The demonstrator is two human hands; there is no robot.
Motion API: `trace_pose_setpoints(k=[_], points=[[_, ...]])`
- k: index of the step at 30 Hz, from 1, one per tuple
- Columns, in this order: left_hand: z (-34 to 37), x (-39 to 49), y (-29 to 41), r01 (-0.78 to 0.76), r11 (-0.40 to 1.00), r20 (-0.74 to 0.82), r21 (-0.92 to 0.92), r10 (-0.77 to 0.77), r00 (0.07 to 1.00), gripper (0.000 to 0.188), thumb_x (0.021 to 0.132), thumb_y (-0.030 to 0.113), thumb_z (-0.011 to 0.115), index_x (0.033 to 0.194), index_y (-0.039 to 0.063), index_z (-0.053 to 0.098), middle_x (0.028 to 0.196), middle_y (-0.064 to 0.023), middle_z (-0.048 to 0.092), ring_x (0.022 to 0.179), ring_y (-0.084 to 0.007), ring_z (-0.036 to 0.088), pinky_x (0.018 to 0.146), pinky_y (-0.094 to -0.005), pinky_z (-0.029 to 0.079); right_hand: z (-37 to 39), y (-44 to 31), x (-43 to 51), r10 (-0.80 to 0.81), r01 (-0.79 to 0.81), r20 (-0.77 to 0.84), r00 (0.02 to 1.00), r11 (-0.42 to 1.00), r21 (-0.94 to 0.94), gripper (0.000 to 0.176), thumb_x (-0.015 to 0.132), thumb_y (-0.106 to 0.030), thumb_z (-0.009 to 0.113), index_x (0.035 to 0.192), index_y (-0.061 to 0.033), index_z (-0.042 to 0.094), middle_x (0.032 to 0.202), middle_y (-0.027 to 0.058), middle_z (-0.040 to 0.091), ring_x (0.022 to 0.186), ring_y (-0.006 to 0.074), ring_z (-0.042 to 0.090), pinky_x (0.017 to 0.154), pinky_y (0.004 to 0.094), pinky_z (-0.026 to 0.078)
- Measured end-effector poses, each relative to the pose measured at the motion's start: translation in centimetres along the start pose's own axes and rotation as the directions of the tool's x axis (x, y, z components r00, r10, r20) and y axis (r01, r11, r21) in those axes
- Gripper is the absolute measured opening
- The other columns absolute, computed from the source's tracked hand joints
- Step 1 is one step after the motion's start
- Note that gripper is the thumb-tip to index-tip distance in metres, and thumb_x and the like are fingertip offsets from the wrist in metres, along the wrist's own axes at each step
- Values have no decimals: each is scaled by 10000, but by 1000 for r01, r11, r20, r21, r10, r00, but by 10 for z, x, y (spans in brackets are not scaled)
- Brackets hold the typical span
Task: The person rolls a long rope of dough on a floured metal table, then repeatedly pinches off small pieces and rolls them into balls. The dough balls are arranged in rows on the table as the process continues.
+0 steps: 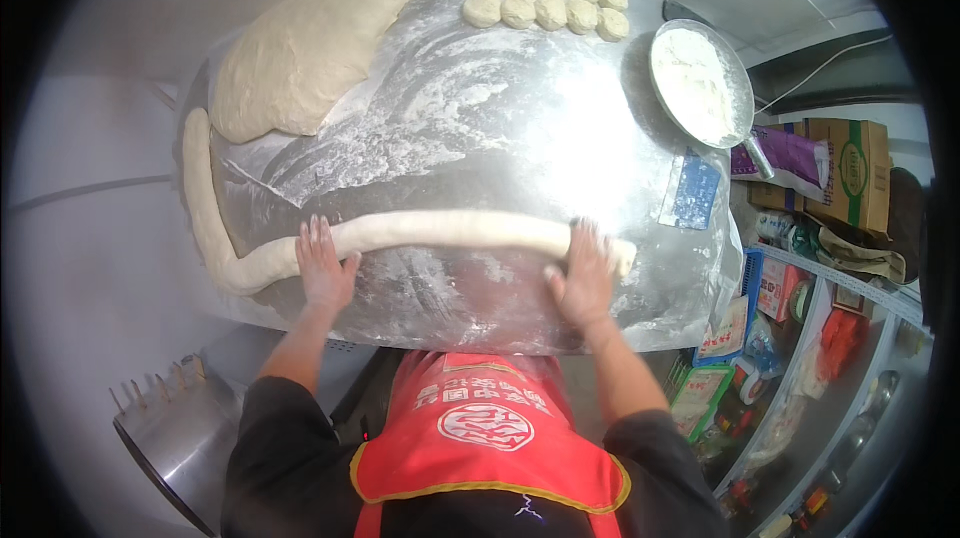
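Observation:
A long rope of dough lies across the near half of a floured metal worktop. At the left it bends and runs up along the table's edge. My left hand rests flat on the rope near that bend, fingers pointing away from me. Close to the rope's right end, my right hand presses on it with the palm down; its fingertips are blurred. Neither hand is closed around the dough. A large slab of dough spreads over the far left, its lower edge near the upright part of the rope.
Two rows of small dough pieces sit at the far edge. A pan of flour stands at the far right, its handle jutting past the edge. Below it lies a blue-and-white packet. Shelves with goods and a cardboard box are beyond the right side.

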State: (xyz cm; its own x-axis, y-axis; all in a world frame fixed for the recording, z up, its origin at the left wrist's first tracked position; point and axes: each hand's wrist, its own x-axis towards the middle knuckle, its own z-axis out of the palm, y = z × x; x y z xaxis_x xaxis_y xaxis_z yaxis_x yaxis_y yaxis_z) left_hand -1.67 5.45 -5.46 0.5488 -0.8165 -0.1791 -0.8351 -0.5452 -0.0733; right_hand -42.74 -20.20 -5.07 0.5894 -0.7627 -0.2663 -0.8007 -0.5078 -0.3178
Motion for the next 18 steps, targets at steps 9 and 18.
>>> trace_pose_setpoints(k=[9,18], points=[[-51,47,288,-406,913,201,-47,406,891,1100,1017,734,573,1733,-30,238,1805,-265,228,1681,-460,172,1361,-608,119,-15,21,82,67,-67,-123,990,998,4,1097,969,-614,688,1674,129,294,1765,313,297,1680,464,183,1378,567,113],[-16,67,239,-314,950,189,-1,308,932,1117,1046,705,549,1748,-47,112,1836,-237,137,1704,-414,103,1382,-577,35,-42,46,80,-26,1,244,969,995,104,951,1000,-526,689,1692,18,331,1739,259,395,1632,386,359,1356,559,221]])
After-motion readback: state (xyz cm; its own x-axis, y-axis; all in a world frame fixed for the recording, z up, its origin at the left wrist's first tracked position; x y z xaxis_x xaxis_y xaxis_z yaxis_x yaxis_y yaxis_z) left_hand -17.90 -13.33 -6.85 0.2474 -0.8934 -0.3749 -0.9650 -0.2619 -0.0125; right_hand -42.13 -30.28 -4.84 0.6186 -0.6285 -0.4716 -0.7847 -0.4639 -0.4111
